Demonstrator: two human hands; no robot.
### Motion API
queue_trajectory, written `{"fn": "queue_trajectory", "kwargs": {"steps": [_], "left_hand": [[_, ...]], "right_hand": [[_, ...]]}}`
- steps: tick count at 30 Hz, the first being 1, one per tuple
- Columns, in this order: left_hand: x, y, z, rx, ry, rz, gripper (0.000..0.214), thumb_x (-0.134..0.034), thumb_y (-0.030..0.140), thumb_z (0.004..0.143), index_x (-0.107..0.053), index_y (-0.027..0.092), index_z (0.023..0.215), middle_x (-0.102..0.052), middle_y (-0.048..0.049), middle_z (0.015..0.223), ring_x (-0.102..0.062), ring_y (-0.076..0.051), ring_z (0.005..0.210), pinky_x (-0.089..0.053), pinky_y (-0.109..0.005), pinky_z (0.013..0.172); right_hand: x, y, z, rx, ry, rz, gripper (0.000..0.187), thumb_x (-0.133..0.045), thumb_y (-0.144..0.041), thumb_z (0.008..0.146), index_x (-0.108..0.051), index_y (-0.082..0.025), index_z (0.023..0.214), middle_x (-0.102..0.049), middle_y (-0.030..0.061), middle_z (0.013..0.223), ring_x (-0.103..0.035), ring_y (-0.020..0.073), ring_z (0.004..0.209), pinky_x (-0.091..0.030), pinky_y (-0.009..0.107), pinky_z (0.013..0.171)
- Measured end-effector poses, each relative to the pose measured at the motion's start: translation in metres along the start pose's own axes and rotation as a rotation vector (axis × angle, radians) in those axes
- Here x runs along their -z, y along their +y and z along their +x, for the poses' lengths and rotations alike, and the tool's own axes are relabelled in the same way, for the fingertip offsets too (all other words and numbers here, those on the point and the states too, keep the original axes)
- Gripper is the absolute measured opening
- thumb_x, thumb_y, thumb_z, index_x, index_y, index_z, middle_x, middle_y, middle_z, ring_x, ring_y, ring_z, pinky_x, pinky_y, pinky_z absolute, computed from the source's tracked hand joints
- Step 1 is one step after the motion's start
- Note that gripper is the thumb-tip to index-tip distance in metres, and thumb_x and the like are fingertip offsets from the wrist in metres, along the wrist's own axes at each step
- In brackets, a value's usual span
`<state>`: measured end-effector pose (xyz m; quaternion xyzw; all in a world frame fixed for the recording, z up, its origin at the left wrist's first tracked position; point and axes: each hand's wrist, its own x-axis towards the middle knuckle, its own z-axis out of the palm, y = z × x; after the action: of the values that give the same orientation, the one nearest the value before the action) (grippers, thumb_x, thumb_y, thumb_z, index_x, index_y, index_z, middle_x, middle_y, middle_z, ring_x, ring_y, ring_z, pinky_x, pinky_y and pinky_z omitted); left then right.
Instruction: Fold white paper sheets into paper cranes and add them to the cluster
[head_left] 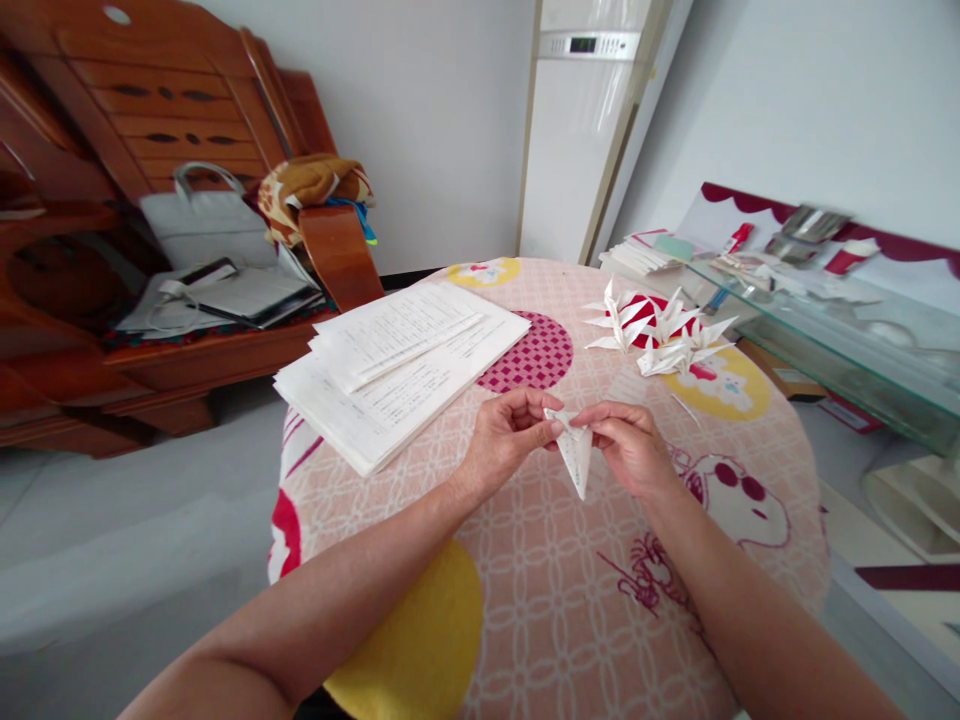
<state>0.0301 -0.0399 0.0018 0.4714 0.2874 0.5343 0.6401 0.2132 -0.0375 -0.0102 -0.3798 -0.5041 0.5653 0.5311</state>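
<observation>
A small piece of folded white paper (576,462), printed with faint text, is held over the table with its narrow tip pointing toward me. My left hand (516,432) pinches its upper left corner between thumb and fingers. On the other side, my right hand (628,440) grips the upper right corner, fingers closed. Beyond my right hand, several folded white paper cranes (660,335) lie grouped on the tablecloth. A stack of printed paper sheets (401,370) sits to the left of my hands.
A patterned pink cloth covers the round table (525,590). Along the right stands a glass shelf (847,350) with papers and small items. A wooden bench (180,110) at the left carries a pale bag (202,225) and papers. A white upright appliance (577,140) stands behind.
</observation>
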Motion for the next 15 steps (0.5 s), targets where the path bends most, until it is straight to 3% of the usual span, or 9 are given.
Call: {"fn": "queue_trajectory", "kwargs": {"steps": [3,7,15], "left_hand": [[0.002,-0.001,0.001,-0.028,0.025,0.029,0.030,-0.084,0.024,0.068,-0.069,0.013,0.092,-0.069,-0.0007,0.074,-0.064,-0.009,0.063,-0.052,-0.019,0.059],[0.006,-0.002,0.003,-0.059,0.078,0.076,0.034,-0.083,0.024,0.069,-0.071,0.014,0.099,-0.066,0.0011,0.071,-0.062,-0.009,0.062,-0.050,-0.019,0.060],[0.009,-0.004,0.005,-0.072,0.117,0.149,0.030,-0.078,0.026,0.072,-0.071,0.012,0.099,-0.069,-0.0019,0.070,-0.061,-0.011,0.061,-0.048,-0.021,0.059]], "right_hand": [[0.002,-0.001,-0.002,0.083,-0.017,-0.041,0.017,-0.065,-0.022,0.075,-0.081,-0.023,0.077,-0.075,0.0040,0.074,-0.066,0.0187,0.068,-0.051,0.031,0.064],[0.003,-0.005,-0.006,0.245,-0.044,-0.269,0.018,-0.065,-0.028,0.084,-0.082,-0.023,0.084,-0.074,0.0036,0.076,-0.064,0.0188,0.071,-0.048,0.031,0.067],[-0.004,-0.013,-0.011,0.468,-0.140,-0.547,0.021,-0.060,-0.021,0.090,-0.081,-0.021,0.092,-0.074,0.0035,0.079,-0.064,0.0160,0.069,-0.047,0.028,0.064]]}}
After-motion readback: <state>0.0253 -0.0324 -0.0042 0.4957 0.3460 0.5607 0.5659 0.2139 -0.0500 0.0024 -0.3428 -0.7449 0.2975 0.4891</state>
